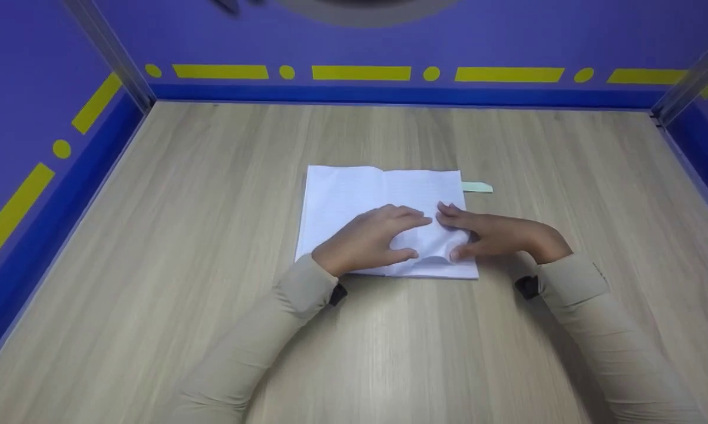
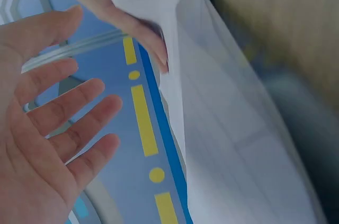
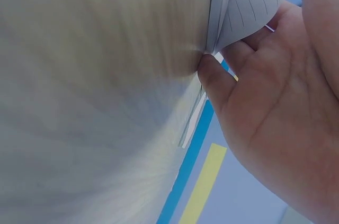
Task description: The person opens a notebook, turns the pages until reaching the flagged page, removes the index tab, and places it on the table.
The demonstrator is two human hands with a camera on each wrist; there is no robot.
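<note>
An open notebook (image 1: pixel 342 188) with white lined pages lies on the table. My left hand (image 1: pixel 371 235) is over its middle with fingers apart; the left wrist view shows the same hand (image 2: pixel 58 113) with its palm bare and nothing in it. At the notebook's right edge, my right hand (image 1: pixel 495 235) holds a page (image 1: pixel 430 241) that bulges up between thumb and fingers. In the right wrist view this page (image 3: pixel 249 7) curls up against the fingers of the right hand (image 3: pixel 286 91). The fingertips behind the paper are partly hidden.
A pale green strip (image 1: pixel 477 187) sticks out past the notebook's upper right edge. The wooden table (image 1: pixel 212 194) is bounded by blue-purple panels (image 1: pixel 507 41) with yellow marks at the back and sides. Dark bands (image 1: pixel 337 294) show at the cuffs.
</note>
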